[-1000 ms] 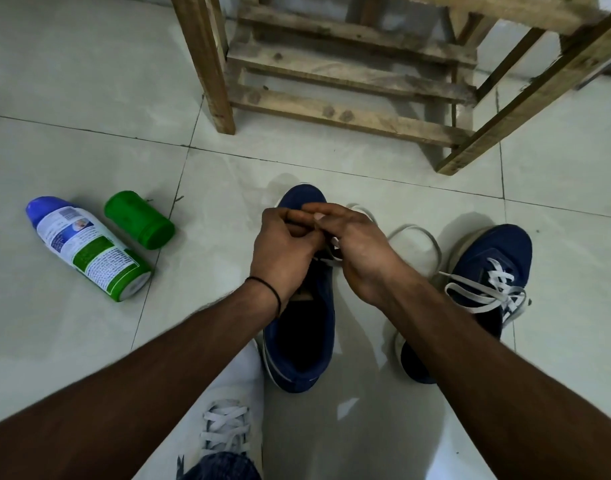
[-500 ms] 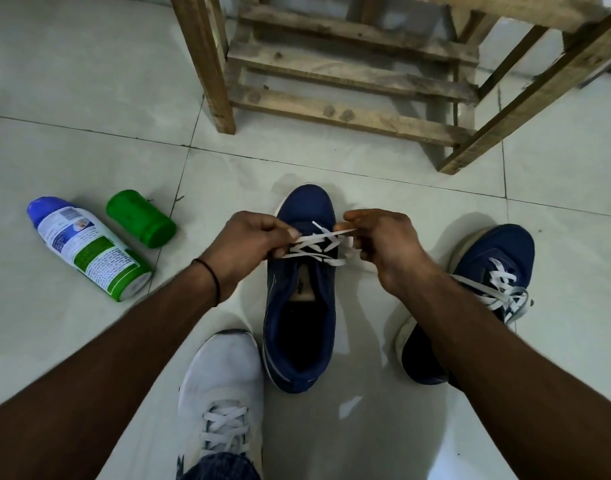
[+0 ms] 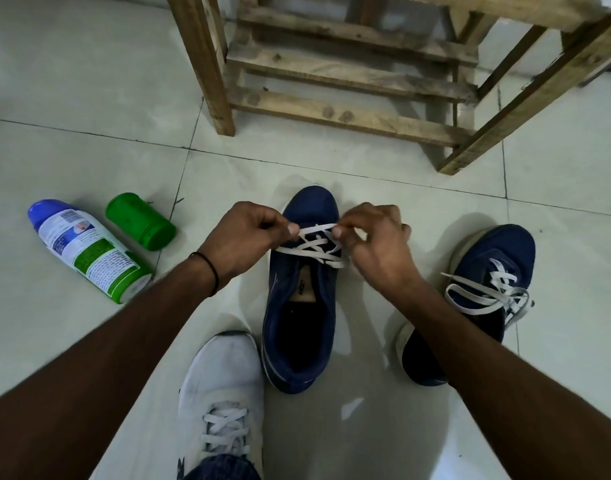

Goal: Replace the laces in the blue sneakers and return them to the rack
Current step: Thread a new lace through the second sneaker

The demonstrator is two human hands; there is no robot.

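On the tiled floor (image 3: 89,98), just short of the seam that runs across in front of the rack (image 3: 345,116), we see the middle blue sneaker (image 3: 299,306) standing upright with its toe toward the rack. Our two hands are apart, one on each side of its toe end. Our left hand (image 3: 243,237) pinches the white lace (image 3: 312,249) between thumb and forefinger at the sneaker's left edge. Our right hand (image 3: 377,244) pinches the same lace at the right edge, its other fingers curled. Between them the lace lies taut across the front eyelets, with a few crossings below it. The rear eyelets are bare and the tongue shows.

A thin black band (image 3: 210,275) circles our left wrist. Beside our right forearm, toward the right side of the floor, the second blue sneaker (image 3: 498,244) rests with its own white lace (image 3: 487,289) threaded and looped loosely. Toward the left side lies a spray can (image 3: 89,251) on its side, and a green cap (image 3: 141,221) lies just beside it. Nearest us, a white shoe (image 3: 221,375) stands beside the middle sneaker's heel, so close that we cannot tell whether the two touch.
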